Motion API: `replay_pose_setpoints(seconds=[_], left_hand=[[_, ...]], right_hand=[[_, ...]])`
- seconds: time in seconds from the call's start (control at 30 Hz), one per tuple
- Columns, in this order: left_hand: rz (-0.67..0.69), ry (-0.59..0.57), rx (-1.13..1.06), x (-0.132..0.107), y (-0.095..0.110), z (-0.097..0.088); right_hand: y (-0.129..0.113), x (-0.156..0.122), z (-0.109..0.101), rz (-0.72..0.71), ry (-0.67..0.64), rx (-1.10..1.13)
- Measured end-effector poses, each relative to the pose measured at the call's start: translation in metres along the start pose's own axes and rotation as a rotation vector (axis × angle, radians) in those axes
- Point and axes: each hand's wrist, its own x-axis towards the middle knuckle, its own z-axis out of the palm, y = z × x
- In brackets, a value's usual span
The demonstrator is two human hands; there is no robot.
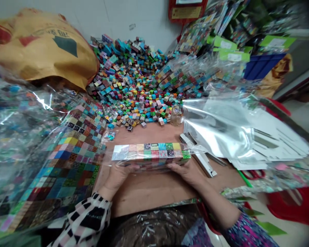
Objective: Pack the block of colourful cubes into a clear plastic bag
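Observation:
Both hands hold a flat rectangular pack of small coloured cubes (151,153), wrapped in clear plastic, just above the brown tabletop (149,192). My left hand (119,175) grips its near left edge and my right hand (187,171) grips its near right edge. Loose clear wrap trails off the pack's right end.
A big heap of loose coloured cubes (136,79) lies at the back. Bagged cube sheets (72,151) pile up on the left under a tan sack (41,44). A white stapler (199,154), clear bags (221,127), paper cards (273,144) and red scissors (254,174) lie at right.

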Motion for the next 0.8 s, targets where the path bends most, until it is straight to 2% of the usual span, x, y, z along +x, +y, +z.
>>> replay_pose_setpoints(seconds=[0.13, 0.27, 0.43, 0.57, 0.8], left_hand=[[-0.014, -0.032, 0.070, -0.001, -0.003, -0.001], [-0.038, -0.069, 0.076, 0.000, -0.011, -0.003], [-0.042, -0.115, 0.121, 0.001, -0.012, -0.007], [-0.041, -0.182, 0.146, 0.001, -0.016, -0.010], [-0.021, -0.222, 0.141, 0.001, -0.033, -0.011]], right_hand=[[-0.001, 0.000, -0.002, -0.001, -0.027, -0.057], [-0.003, -0.001, -0.004, 0.023, -0.112, -0.070], [0.004, -0.002, -0.010, 0.022, -0.167, -0.107], [0.010, -0.002, -0.014, -0.015, -0.152, -0.204], [0.011, -0.003, -0.017, -0.071, -0.155, -0.315]])
